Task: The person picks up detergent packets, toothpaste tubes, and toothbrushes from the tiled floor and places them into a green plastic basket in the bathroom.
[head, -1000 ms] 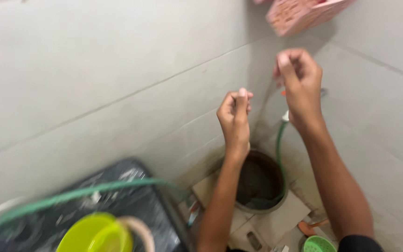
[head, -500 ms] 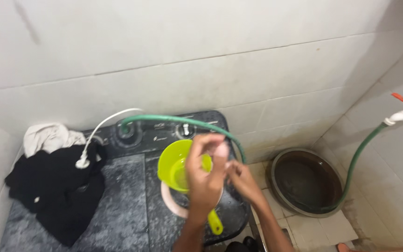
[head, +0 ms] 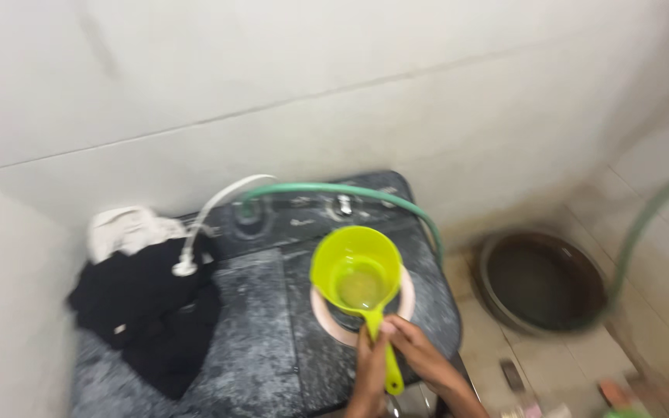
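**Hands at the handle of a lime-green scoop**

Scoop (head: 356, 272), lime-green plastic, sits over a pale pink round rim (head: 405, 298) on top of a dark speckled washing machine (head: 272, 340); its bowl faces up, with a little clear liquid at the bottom; its long handle runs down toward the lower edge of the picture. Left hand (head: 367, 370) lies against the handle's left side, fingers pressed to it; right hand (head: 420, 352) comes in from the right, fingertips closed on the handle just below the bowl; the bowl itself stands clear above both hands, beyond the fingers. The view is blurred, so how fully either hand wraps the handle cannot be told.

A green hose (head: 350, 190) arcs across the back of the machine and drops down its right side; a white cord (head: 210, 213) curves beside it; black cloth (head: 145, 310) and a white cloth (head: 129, 226) lie heaped on the machine's left part. On the floor to the right, a dark round basin (head: 540, 282) sits by the tiled wall (head: 311, 85); small packets lie blurred near the bottom right corner, their shapes and colours too smeared to tell.
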